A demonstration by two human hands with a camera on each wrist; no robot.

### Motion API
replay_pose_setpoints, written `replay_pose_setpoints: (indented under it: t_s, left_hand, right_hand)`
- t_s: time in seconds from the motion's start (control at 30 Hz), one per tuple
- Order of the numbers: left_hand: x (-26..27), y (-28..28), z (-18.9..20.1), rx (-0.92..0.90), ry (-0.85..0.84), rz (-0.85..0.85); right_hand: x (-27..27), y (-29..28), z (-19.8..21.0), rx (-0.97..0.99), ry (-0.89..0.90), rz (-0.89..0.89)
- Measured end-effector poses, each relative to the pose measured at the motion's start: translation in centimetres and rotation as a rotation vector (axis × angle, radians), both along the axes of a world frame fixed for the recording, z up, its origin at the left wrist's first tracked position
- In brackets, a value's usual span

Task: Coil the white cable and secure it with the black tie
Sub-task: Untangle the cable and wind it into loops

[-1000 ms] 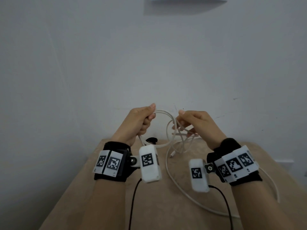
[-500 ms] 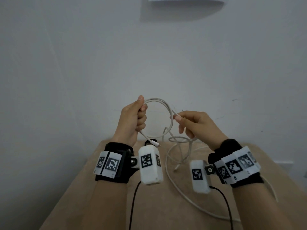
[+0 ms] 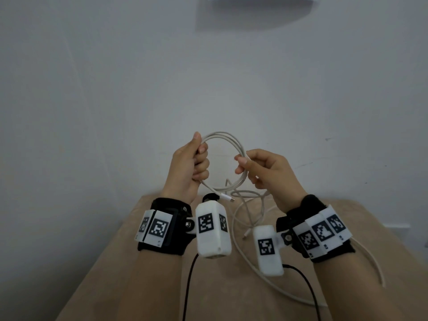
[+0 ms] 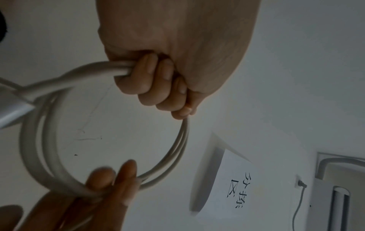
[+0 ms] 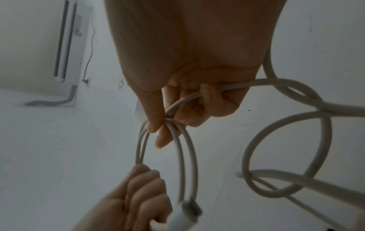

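Note:
The white cable (image 3: 234, 144) forms a round coil of a few turns, held up in front of the wall above the table. My left hand (image 3: 192, 165) grips the coil's left side in a fist (image 4: 150, 84), and one plug end (image 3: 225, 197) sticks out below it. My right hand (image 3: 261, 167) pinches the coil's right side between thumb and fingers (image 5: 166, 126). The loose rest of the cable (image 3: 250, 258) hangs down in loops (image 5: 286, 156) and trails across the table. A black piece, perhaps the tie (image 3: 209, 196), peeks out behind the left wrist camera.
A beige table (image 3: 162, 274) stands against a plain white wall. Black wires (image 3: 190, 281) run from both wrist cameras toward me. A paper sign (image 4: 233, 184) hangs on the wall above, with an air conditioner (image 5: 67, 40) further up.
Both hands have risen from the table. The coil has gained a turn and tightened. My right hand has slid along the cable onto the coil's right side.

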State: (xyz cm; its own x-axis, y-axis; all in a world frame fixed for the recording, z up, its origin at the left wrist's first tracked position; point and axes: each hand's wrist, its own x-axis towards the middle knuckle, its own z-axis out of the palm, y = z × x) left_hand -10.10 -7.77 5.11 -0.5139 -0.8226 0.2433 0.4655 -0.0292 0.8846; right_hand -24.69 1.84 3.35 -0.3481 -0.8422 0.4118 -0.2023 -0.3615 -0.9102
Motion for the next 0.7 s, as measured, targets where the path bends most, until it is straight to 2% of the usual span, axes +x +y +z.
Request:
replay_pose_setpoints:
  t_s: [0.13, 0.27, 0.4, 0.7]
  left_hand:
    - [0.0, 0.0, -0.2, 0.044, -0.005, -0.119]
    - [0.6, -0.4, -0.3, 0.078, -0.058, -0.236]
    - [1.0, -0.6, -0.4, 0.071, -0.140, -0.246]
    - [0.9, 0.6, 0.0, -0.300, -0.724, -0.199]
  right_hand:
    - [-0.3, 0.0, 0.2, -0.070, -0.111, -0.022]
    - [-0.6, 0.0, 0.0, -0.074, -0.068, -0.040]
    - [-1.1, -0.1, -0.2, -0.023, 0.003, -0.049]
    - [-1.2, 0.2, -0.2, 0.136, 0.476, 0.030]
